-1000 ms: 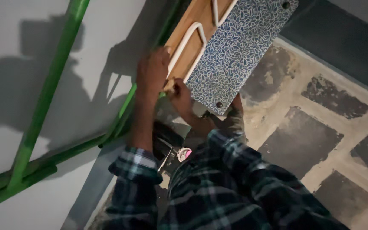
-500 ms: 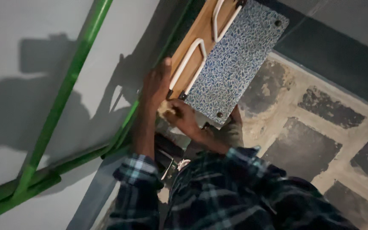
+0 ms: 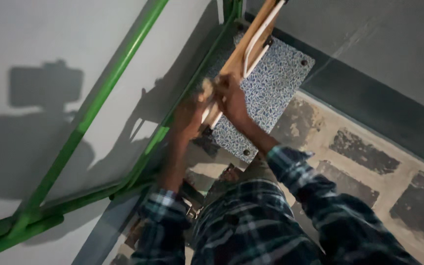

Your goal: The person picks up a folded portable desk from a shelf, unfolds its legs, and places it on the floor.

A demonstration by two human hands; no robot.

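Both hands (image 3: 212,105) grip wooden board edge (image 3: 244,44) beside patterned panel (image 3: 271,93).

Dim scene, light from behind camera. Hard shadows of head rig and arms on white wall (image 3: 35,59). Hands (image 3: 207,105) motion-blurred; lower edge soft.

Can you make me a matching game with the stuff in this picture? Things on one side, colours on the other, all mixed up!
Things:
1. metal bars
2. patterned board
3. wooden edge
4. shirt sleeve

Colours:
A. light brown
B. dark plaid
C. green
D. blue and white leaves

Pairs: 1-C, 2-D, 3-A, 4-B
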